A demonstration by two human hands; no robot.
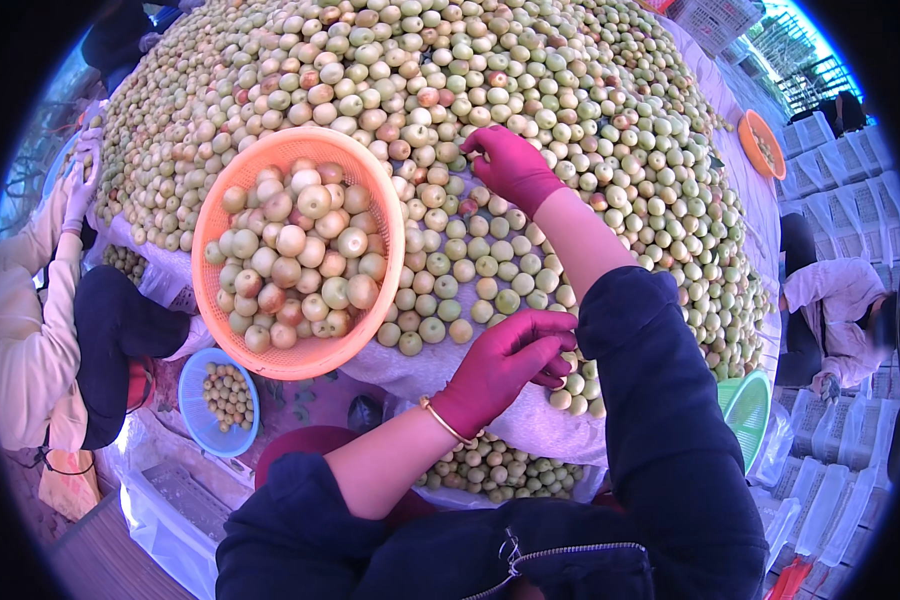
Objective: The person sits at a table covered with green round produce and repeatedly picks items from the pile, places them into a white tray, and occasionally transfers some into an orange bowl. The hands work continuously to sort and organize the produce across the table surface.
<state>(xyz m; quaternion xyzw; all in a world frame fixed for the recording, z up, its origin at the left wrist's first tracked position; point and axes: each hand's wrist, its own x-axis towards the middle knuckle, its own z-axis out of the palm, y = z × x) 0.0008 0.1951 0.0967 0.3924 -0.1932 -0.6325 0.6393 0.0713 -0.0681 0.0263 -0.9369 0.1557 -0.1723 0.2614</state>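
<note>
A broad heap of round green jujubes (610, 120), some blotched reddish brown, spreads before me. My right hand (517, 168), in a dark red glove, stretches over the middle of the heap. Its fingertips are apart and bent down near the fruit, with no jujube visibly held. Closer to me is my left hand (505, 365), gloved alike, with a gold bracelet (444, 420) at the wrist. The left fingers curl inward above the heap's near edge, and their inner side is hidden. Left of both hands, an orange plastic basket (395, 240) holds many browner jujubes.
A blue basin (186, 400) with small fruit stands below the orange basket. Beneath the near edge lie more jujubes (500, 468). A green basket (745, 410) is at the right. Other people sit at the left (45, 320) and right (840, 310), beside stacked crates (850, 220).
</note>
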